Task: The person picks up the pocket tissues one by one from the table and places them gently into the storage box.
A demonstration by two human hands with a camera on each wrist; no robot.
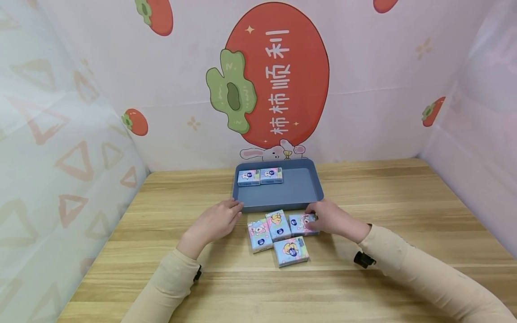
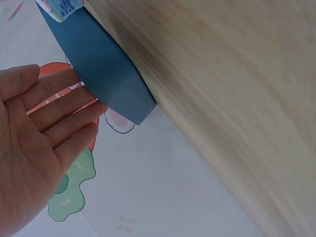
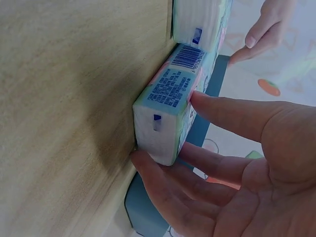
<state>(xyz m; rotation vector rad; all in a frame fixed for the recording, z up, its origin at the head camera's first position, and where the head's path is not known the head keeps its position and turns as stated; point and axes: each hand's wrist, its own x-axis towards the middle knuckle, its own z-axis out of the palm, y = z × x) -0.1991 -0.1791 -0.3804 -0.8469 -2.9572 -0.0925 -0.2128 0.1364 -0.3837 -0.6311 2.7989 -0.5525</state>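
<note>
My right hand [image 1: 333, 218] is at the rightmost of several blue tissue packs on the table, its thumb on the printed face and its fingers at the end and far side of that tissue pack [image 3: 165, 94]. Left of it lie two slightly turned tissue packs, one with a yellow figure [image 1: 278, 225] and one with a white figure [image 1: 260, 233]. Another tissue pack [image 1: 291, 252] lies nearer the front. With fingers extended, my left hand [image 1: 214, 222] has its fingertips at the near left corner of a blue-grey tray [image 1: 299, 188], and holds nothing.
Side by side in the tray's far left corner are two tissue packs, a left one [image 1: 248, 177] and a right one [image 1: 271, 175]. The wood-grain table [image 1: 383, 193] ends at a printed backdrop [image 1: 181, 89] behind the tray, with further printed sheets on both sides.
</note>
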